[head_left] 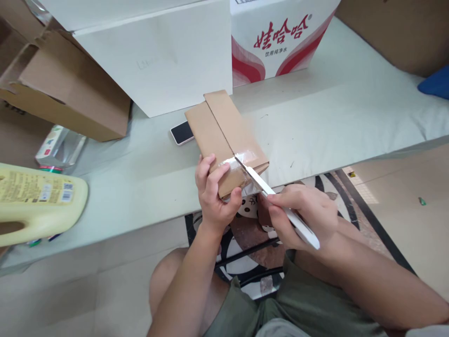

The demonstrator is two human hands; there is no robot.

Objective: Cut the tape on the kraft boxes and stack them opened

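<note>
Both hands work at the near end of one small cardboard parcel (224, 140), which lies on the pale table (351, 112) with that end jutting over the table's edge. Left hand (215, 196) is curled shut around the parcel's near corner, thumb on the end face and fingers over the top, pinning it. Right hand (305, 213), at about four o'clock from the parcel, is closed around the white handle of a box cutter (277, 201); its blade tip sits in the clear tape (242, 159) where the two top flaps meet.

Judging from this, the step in hand is slitting the tape along the flap seam, and it looks barely begun (only the near end of the tape is under the blade). The next move calls for a shallow, steady cut toward twelve o'clock, with the left fingers kept out of the blade's line.

Around the parcel: one phone (181, 133) touching it at ten o'clock, one large white box (154, 61) at eleven, one red-and-white printed carton (280, 37) at one, one open brown carton (66, 89) at ten, and one yellow jug (38, 201) at nine.
</note>
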